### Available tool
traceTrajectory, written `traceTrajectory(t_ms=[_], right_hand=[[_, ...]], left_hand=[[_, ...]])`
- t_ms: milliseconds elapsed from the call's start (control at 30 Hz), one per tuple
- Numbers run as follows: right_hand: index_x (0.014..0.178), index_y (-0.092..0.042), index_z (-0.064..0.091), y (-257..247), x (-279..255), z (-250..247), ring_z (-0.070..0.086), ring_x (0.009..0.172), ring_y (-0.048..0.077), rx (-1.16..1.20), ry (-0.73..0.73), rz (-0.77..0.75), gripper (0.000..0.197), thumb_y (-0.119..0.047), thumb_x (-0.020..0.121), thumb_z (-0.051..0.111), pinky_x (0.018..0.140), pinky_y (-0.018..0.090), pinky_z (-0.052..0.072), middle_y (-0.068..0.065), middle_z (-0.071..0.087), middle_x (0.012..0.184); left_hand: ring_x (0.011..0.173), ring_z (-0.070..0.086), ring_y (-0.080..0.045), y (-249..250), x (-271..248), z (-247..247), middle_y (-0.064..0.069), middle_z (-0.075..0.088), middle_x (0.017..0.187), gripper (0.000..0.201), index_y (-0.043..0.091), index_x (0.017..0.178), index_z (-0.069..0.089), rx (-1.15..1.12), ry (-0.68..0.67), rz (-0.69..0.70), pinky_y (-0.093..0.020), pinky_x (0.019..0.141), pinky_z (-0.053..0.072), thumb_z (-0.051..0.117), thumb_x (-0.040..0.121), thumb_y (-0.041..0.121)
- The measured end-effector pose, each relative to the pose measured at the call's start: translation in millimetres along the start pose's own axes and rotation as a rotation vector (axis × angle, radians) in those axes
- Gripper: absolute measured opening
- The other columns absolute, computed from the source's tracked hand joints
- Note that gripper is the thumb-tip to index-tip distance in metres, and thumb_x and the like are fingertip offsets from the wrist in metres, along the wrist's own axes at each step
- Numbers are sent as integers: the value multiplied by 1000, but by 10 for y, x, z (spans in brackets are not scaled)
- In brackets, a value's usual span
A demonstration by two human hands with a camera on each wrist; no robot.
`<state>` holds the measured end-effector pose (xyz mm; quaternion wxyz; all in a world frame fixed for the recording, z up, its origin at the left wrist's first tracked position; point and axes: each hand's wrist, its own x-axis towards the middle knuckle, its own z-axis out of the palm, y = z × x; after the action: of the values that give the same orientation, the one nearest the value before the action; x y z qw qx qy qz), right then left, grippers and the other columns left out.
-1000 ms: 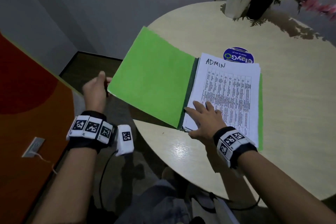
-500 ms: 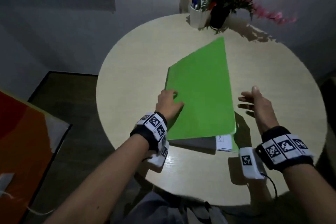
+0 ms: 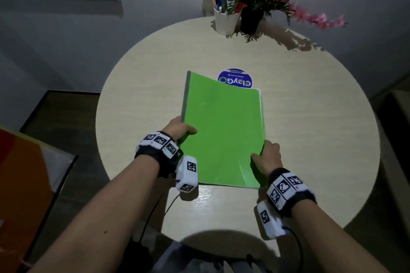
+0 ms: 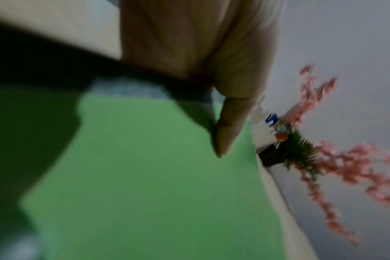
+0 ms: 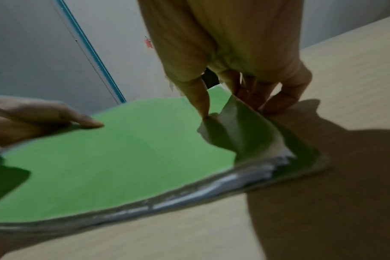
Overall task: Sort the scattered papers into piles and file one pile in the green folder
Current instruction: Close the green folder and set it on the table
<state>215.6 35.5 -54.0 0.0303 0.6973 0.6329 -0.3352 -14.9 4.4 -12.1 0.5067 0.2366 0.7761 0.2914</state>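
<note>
The green folder (image 3: pixel 224 131) is closed, with white paper edges (image 3: pixel 260 99) showing along its right side. It is raised a little off the round table (image 3: pixel 137 104), near end up. My left hand (image 3: pixel 182 128) grips its left spine edge, thumb on the cover (image 4: pixel 145 176). My right hand (image 3: pixel 267 157) grips the lower right edge, thumb on top and fingers underneath (image 5: pixel 276 98). In the right wrist view the folder's cover (image 5: pixel 114 154) bends upward and the paper stack (image 5: pixel 189 191) shows at its open end.
A blue round sticker (image 3: pixel 235 78) peeks out behind the folder's far edge. A white pen cup (image 3: pixel 226 20) and a dark pot with pink flowers (image 3: pixel 251 19) stand at the table's far edge. An orange panel (image 3: pixel 22 184) leans at the lower left.
The folder lay open with the ADMIN sheet showing, then its cover was swung shut. Both hands have now taken hold of its sides and lifted it toward me.
</note>
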Motion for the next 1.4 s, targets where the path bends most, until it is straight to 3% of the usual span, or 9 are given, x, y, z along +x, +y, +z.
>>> traceTrajectory(t_ms=[100,167,267,467,567,700,867,1267,1400], right_hand=[[143,-4,25,-19,128,-156,31,134,38,271,20,66,71,-28,86,60,110,46,32,19,27,147],[139,-5,32,-86,190,-378,43,123,33,668,39,96,62,-19,85,60,99,41,43,19,40,140],[106,-7,51,-274,150,-848,48,92,20,966,234,-63,23,3,86,46,60,17,49,12,52,102],[95,-25,50,-650,-86,-1285,57,99,20,1140,473,-425,44,11,77,33,94,35,49,2,59,100],[138,-10,36,-589,29,-1115,48,123,28,1147,486,-323,62,13,81,35,109,38,38,15,51,135],[139,-9,30,-397,252,-860,46,115,22,1070,428,-168,65,17,79,33,110,36,31,14,49,130],[147,-9,15,-227,462,-600,39,134,30,898,258,-102,68,1,90,50,108,31,29,16,37,148],[138,1,32,-380,1366,-917,36,135,36,555,244,-91,44,-15,98,40,109,40,31,25,38,145],[137,7,32,-453,1668,-993,35,134,37,501,218,-42,44,-15,100,36,107,40,31,25,38,145]], left_hand=[[105,51,-21,119,-195,-9,-13,51,133,62,9,140,35,-159,-99,152,-26,90,42,58,84,-6],[103,55,-19,212,-315,-26,-12,40,143,68,8,144,28,-226,-125,245,-17,82,51,57,84,-7],[79,60,-15,439,-397,-122,-14,52,122,61,3,139,33,-312,-75,368,-13,60,56,59,84,-5],[64,64,7,762,-316,-70,14,72,78,35,0,103,64,-366,108,546,-7,68,54,67,72,-17],[67,60,2,708,-254,89,13,66,82,39,13,93,69,-353,122,502,-4,61,51,65,73,-19],[80,63,-15,578,-25,231,-4,66,94,46,1,118,55,-416,23,399,-19,62,59,65,76,-12],[113,60,-34,298,397,407,-19,63,122,44,3,123,54,-329,44,292,-52,100,47,67,80,4],[96,57,-29,807,1062,558,-19,59,104,35,-4,118,51,60,305,231,-36,87,46,54,92,19],[119,52,-38,871,1201,524,-21,47,135,65,7,138,26,115,150,157,-42,102,45,64,86,17]])
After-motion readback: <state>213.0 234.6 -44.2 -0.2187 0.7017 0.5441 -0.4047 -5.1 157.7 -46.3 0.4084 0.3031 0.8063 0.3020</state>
